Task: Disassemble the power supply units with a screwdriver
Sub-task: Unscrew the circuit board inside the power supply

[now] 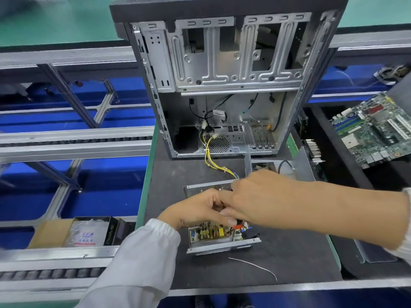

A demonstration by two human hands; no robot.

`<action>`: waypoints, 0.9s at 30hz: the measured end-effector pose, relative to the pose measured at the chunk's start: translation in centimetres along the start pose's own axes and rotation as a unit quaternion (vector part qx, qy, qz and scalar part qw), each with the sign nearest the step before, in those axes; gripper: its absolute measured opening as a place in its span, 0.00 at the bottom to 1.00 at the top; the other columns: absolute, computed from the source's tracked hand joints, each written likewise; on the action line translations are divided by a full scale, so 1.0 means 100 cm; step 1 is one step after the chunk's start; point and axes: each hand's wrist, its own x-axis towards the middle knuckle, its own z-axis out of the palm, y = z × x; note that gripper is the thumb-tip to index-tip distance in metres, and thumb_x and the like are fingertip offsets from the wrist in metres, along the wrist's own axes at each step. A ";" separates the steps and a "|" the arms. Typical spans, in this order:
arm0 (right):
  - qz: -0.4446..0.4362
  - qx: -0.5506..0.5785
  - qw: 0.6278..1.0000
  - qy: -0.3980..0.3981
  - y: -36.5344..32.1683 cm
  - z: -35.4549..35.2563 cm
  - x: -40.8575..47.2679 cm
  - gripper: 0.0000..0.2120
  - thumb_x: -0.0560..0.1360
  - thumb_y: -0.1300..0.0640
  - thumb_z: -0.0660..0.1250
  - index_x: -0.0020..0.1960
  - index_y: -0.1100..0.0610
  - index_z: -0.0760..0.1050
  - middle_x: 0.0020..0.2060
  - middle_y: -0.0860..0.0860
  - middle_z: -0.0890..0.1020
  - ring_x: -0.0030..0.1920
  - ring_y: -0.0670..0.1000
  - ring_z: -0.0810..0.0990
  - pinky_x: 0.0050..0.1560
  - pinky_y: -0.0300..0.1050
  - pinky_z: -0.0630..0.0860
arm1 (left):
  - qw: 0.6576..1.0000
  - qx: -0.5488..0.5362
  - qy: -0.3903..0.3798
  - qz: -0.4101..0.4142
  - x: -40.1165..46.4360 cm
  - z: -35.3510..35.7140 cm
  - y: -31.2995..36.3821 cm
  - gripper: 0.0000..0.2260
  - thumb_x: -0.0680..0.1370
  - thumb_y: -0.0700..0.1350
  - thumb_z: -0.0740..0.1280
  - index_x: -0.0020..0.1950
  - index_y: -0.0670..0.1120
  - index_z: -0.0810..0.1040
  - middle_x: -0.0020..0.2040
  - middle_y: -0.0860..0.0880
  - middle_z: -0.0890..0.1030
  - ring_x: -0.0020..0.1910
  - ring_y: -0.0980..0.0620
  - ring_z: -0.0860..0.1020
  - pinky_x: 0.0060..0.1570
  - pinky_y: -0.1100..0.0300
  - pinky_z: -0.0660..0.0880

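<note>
Evidently mid-unscrewing, the right hand point(262, 198) grips a red-collared screwdriver point(236, 230) planted in the opened power supply unit point(222, 238) on the dark tabletop point(289, 258), while the left hand point(200, 210) closes on its board; next, the loosened screw needs lifting clear.

Two bare hands meet, fingers curled, at one close working point

The left hand point(195, 210), in a loose white elasticated sleeve point(142, 252), reaches from below with fingers bent inward towards the palm. The right hand point(255, 196), on a bare forearm point(333, 207), crosses from the right, palm down, fingers pinched just beside and partly over the left fingertips.
</note>
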 end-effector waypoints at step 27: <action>0.030 0.084 0.996 -0.022 0.010 -0.005 -0.012 0.18 0.75 0.60 0.64 0.59 0.49 0.59 0.40 0.48 0.60 0.37 0.51 0.66 0.26 0.43 0.58 | 0.995 -0.102 0.000 0.003 0.001 0.004 -0.006 0.24 0.77 0.27 0.60 0.55 0.56 0.82 0.50 0.58 0.84 0.51 0.61 0.80 0.51 0.68 0.75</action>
